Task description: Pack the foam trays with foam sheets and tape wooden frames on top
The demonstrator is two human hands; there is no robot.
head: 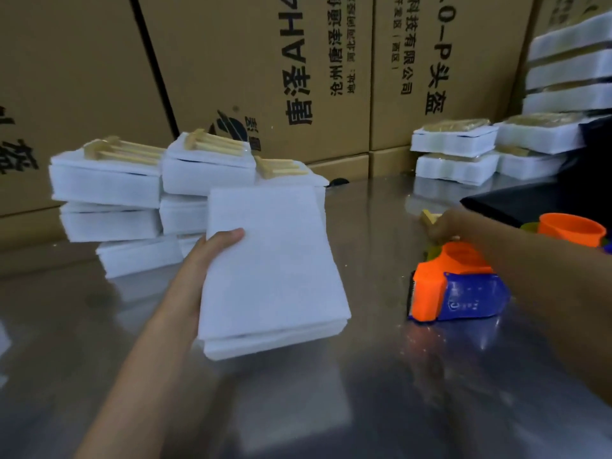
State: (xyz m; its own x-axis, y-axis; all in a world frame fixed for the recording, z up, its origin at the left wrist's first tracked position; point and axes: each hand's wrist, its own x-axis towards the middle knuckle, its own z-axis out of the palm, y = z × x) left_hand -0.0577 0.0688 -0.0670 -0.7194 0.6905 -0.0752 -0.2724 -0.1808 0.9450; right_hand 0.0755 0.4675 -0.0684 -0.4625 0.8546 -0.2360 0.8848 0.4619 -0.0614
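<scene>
The left hand (205,260) grips a covered tray (271,270) above the table (364,409), seemingly awaiting a frame (430,216), which the right hand (445,226) (fingers blurred, grip unclear) reaches past the dispenser (457,289).

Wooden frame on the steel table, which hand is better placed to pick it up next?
Right. The right hand is already at the pale wooden frame beyond the orange and blue tape dispenser. The left hand is busy gripping the white foam tray.

Foam tray (275,270) held over metal table (364,392)
Left hand (205,260) grips its edge; right hand (443,226) beside orange tape dispenser (457,286).
</scene>
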